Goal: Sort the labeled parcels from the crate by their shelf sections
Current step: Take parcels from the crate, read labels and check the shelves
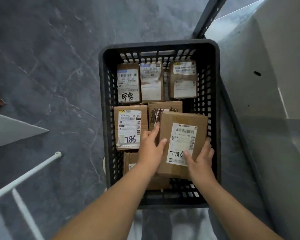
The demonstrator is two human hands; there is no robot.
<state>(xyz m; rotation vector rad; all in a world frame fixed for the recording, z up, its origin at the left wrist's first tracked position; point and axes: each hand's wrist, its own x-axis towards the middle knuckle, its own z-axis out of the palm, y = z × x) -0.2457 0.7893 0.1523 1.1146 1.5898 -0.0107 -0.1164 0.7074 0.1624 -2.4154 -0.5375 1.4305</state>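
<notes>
left hand (151,148): grasps the 7786 parcel (182,118) at its left edge
right hand (201,158): grasps its right edge
7786 parcel: inside crate (156,43), near-right part

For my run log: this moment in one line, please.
step: pick | left hand: grips parcel 7786, left edge | right hand: grips right edge | crate: more parcels inside

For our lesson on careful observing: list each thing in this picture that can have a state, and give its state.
Black perforated plastic crate: on the floor, holding parcels.
Brown cardboard parcel marked 7786: label up, gripped by both hands, over other parcels.
Brown cardboard parcel marked 786: lying flat, label up.
Left hand: grips the 7786 parcel's left edge.
Right hand: grips its right edge.
</notes>
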